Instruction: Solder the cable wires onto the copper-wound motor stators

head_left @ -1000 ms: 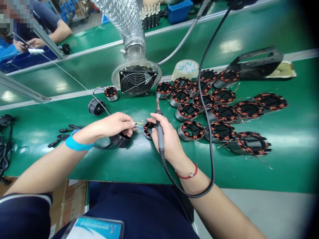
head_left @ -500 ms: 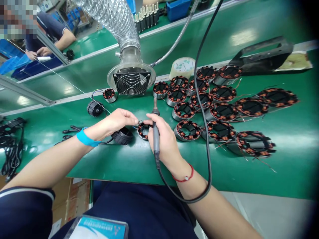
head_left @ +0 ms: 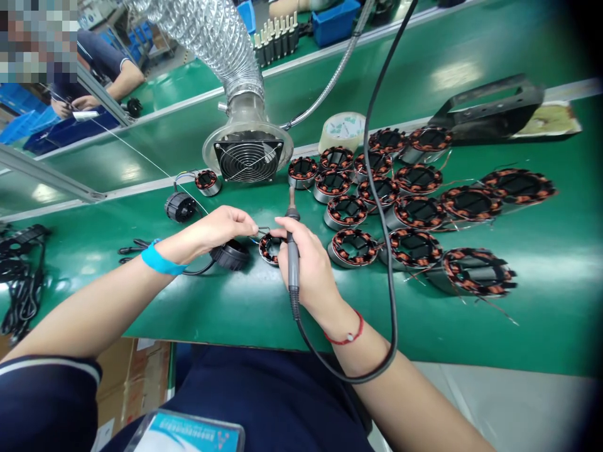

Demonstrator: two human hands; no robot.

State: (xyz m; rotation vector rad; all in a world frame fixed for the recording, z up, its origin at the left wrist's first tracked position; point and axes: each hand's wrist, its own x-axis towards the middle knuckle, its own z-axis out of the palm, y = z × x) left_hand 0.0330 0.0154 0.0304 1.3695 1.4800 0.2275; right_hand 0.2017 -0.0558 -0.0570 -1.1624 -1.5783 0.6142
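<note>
My right hand (head_left: 304,257) is closed around a soldering iron (head_left: 293,260), its tip pointing away from me. Below its fingers sits a small wound stator (head_left: 269,248), partly covered by the hand. My left hand (head_left: 226,227) pinches a thin dark wire (head_left: 264,230) just above that stator's left side. Under the left hand lies a round black motor housing (head_left: 232,254) with a black cable. Fine wires run between the housing and the stator.
Rows of wound stators (head_left: 417,248) stand to the right. An extractor fan (head_left: 249,160) and a tape roll (head_left: 343,132) are behind. The iron's cord (head_left: 391,282) loops over my right forearm. Black cables (head_left: 23,282) lie far left. Another person's hands (head_left: 75,105) are beyond the divider.
My fingertips have drawn slightly apart, and more of the thin wire shows between them. The soldering iron has stayed nearly in place.
</note>
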